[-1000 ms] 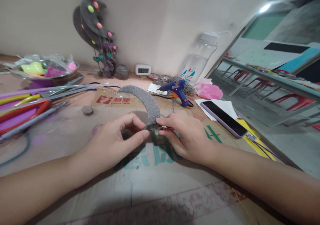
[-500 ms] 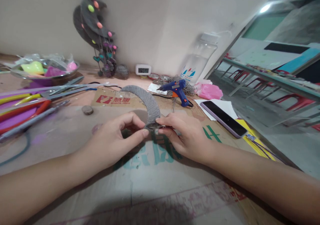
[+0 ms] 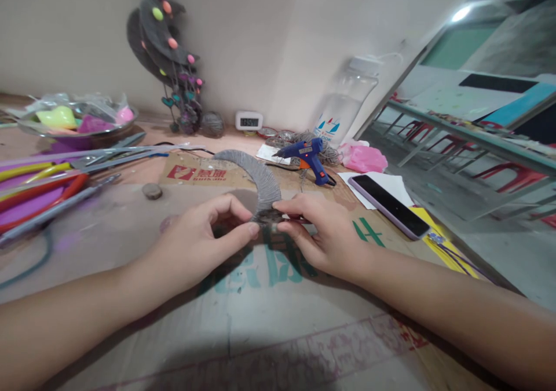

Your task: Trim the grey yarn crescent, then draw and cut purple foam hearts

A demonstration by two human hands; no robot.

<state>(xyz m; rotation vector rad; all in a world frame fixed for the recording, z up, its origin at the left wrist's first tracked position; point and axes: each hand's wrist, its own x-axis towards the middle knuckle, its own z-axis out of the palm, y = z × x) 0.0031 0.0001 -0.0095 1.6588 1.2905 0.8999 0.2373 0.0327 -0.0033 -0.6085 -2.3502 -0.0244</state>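
Note:
A crescent wrapped in grey yarn (image 3: 260, 178) stands out from between my hands, its free tip curving away to the left. My left hand (image 3: 204, 237) pinches its near end from the left with thumb and index finger. From the other side, my right hand (image 3: 324, 231) grips the same end, also between thumb and finger. The near end looks darker and blurred, so its detail is hard to make out. Beyond my right hand lies a blue hot glue gun (image 3: 306, 154), its nozzle pointing left.
Cardboard (image 3: 269, 321) covers the table. Scissors (image 3: 56, 188) and a bowl (image 3: 78, 127) of packets are on the left. A clock (image 3: 249, 121), a water bottle (image 3: 345, 101) and a phone (image 3: 388, 205) stand or lie beyond. Decorated crescents (image 3: 160, 32) hang on the wall.
The yarn-wrapped crescent has shifted slightly to the right and tilted a little. My right hand's fingertips have moved slightly right with it; my left hand has stayed nearly still.

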